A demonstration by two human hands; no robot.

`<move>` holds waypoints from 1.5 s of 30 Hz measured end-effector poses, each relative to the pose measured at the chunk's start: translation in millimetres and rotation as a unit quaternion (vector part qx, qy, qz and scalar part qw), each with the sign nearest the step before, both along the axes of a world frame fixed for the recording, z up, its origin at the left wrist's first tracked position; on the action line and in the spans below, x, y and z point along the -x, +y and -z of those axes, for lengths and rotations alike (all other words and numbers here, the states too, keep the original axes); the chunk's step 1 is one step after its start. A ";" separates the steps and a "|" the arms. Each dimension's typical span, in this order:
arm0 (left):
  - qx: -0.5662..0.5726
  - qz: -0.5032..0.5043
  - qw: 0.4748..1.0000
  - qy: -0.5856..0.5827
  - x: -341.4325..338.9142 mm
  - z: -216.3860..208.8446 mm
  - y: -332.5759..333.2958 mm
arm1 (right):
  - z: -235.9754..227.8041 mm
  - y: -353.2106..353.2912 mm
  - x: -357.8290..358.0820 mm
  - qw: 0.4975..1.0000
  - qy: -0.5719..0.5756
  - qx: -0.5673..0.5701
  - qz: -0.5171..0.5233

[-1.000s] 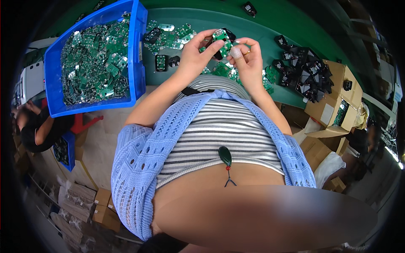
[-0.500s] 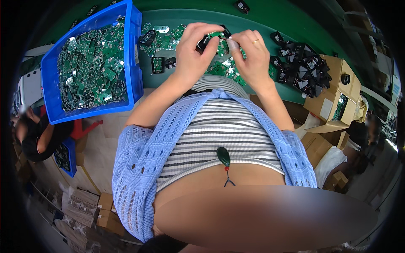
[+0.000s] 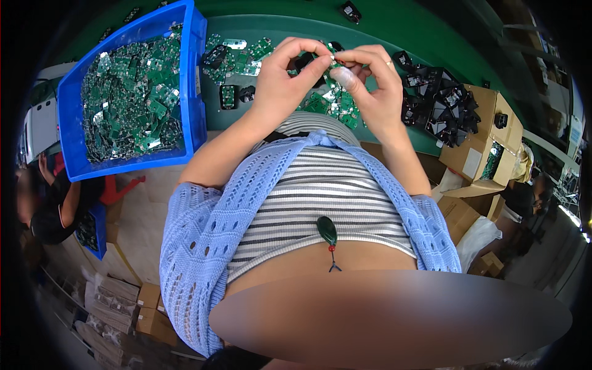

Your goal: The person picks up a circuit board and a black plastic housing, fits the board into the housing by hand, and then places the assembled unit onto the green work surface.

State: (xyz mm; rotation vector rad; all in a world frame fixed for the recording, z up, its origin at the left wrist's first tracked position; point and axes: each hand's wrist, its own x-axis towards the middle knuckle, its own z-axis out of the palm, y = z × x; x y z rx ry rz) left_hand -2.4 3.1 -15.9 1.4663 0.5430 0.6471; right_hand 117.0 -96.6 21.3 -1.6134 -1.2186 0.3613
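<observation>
Small green circuit board [image 3: 328, 61] pinched between both hands, held up just above the green tabletop [image 3: 394, 31]. Left hand [image 3: 280, 86] curled narrow, thumb and forefinger closed on the board's near end, a dark part tucked behind the fingers. Right hand [image 3: 370, 83] likewise closed tight on the other end, fingertips meeting the left's. Exact fit of board and dark part hidden by the fingers, so cannot tell whether joined or apart. Directly below the hands, a loose scatter of green boards [image 3: 327, 105] on the table, with a few black housings [image 3: 231, 95] to the left. Farther left, a blue bin [image 3: 194, 80] heaped with many more green boards, touching the table's near edge. To the right, a pile of black housings [image 3: 441, 105], and beyond it an open cardboard box [image 3: 475, 154] beside the table. Judging by the full bin and the modest piles, early to midway: most boards apparently unhandled. Room for moving tight between bin wall and black pile; free table mostly toward the far side. Table's near edge close under the wrists. Another person [image 3: 55, 197] low at the left, well apart.
</observation>
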 end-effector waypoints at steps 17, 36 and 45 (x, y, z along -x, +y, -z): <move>-0.151 -0.020 0.988 0.022 4.5 -26.8 -0.1 | -0.6 -2.6 -7.2 0.975 -0.187 -0.115 -0.036; -0.182 -0.034 0.983 0.003 2.6 -25.7 0.0 | 5.2 -1.5 -14.0 0.960 -0.243 -0.095 -0.101; -0.217 -0.070 0.974 0.000 -0.3 -25.4 -5.2 | 16.9 -4.6 17.6 0.961 0.275 0.026 0.022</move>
